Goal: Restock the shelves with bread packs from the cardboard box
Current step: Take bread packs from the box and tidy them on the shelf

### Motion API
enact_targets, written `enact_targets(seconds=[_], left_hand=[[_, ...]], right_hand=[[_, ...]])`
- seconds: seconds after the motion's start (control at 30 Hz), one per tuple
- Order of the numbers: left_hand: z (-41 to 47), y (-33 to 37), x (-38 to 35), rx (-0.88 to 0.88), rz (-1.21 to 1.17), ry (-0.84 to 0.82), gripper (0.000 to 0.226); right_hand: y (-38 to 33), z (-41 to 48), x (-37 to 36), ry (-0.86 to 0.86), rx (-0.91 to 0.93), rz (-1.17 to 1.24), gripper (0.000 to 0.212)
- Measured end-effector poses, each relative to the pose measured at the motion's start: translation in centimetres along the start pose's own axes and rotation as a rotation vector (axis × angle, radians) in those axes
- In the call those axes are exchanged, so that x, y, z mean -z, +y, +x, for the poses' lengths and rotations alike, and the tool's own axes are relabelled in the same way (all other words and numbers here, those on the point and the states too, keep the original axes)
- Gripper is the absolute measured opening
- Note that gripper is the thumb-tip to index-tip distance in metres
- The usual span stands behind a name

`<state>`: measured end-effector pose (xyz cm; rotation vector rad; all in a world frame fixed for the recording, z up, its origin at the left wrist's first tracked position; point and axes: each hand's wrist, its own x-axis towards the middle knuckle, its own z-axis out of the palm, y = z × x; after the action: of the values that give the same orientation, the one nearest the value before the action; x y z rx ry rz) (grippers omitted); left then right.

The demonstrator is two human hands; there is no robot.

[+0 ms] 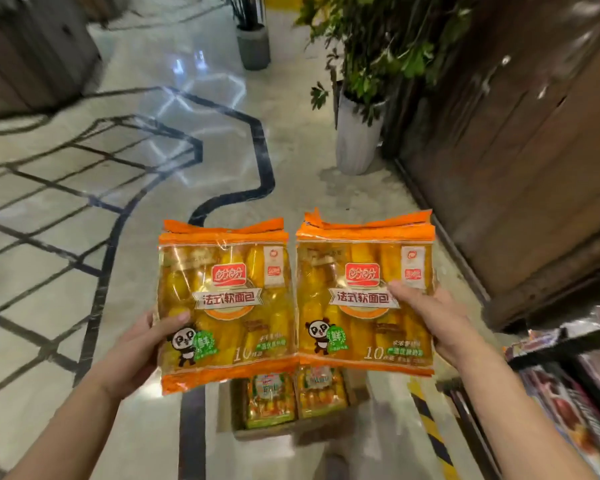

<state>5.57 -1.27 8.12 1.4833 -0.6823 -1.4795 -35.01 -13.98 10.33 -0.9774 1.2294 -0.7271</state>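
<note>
I grip left bread pack (226, 306) in left hand (142, 344), right bread pack (364, 292) in right hand (433, 317); best keep both flat, swing to 4 o'clock shelf (568, 344).

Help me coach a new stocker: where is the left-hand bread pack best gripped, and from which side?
Grip the left bread pack at its lower left edge, coming from the left, as the left hand does: thumb on the front, fingers behind. The pack is flat, wide and upright; its crimped orange end strips look too flimsy.
</note>
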Motion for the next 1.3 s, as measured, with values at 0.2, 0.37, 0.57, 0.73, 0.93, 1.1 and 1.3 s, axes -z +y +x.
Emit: enact_targets(seconds=[0.2, 0.37, 0.57, 0.73, 0.93, 1.1, 1.3], left_hand=[[-4.5, 7.3, -6.0, -0.15, -0.009, -0.048, 0.115], [-5.2, 9.5, -10.4, -0.308, 0.025, -0.046, 0.105], [-4.6, 13.0, -12.6, -0.397, -0.014, -0.132, 0.099], [-3.7, 15.8, -14.5, -0.428, 0.011, -0.256, 0.107], [-2.4, 17.2, -17.9, -0.431, 0.054, -0.513, 0.08], [-2.5, 16.4, -21.1, -0.389, 0.077, -0.738, 0.092], [-4.8, 12.3, -26.7, -0.256, 0.077, -0.994, 0.032]], right_hand=[[-7.7, -6.9, 3.5, 0.031, 0.123, 0.084, 0.066], [-9.5, -10.3, 6.4, 0.108, 0.208, 0.09, 0.054], [-10.9, -14.6, 8.7, 0.227, 0.31, 0.212, 0.047], [-11.4, -18.5, 9.6, 0.354, 0.371, 0.256, 0.051], [-9.5, -24.8, 8.6, 0.552, 0.425, 0.311, 0.084], [-6.3, -31.6, 7.4, 0.772, 0.447, 0.358, 0.056], [-0.5, -41.3, 5.3, 1.032, 0.415, 0.42, 0.065]])
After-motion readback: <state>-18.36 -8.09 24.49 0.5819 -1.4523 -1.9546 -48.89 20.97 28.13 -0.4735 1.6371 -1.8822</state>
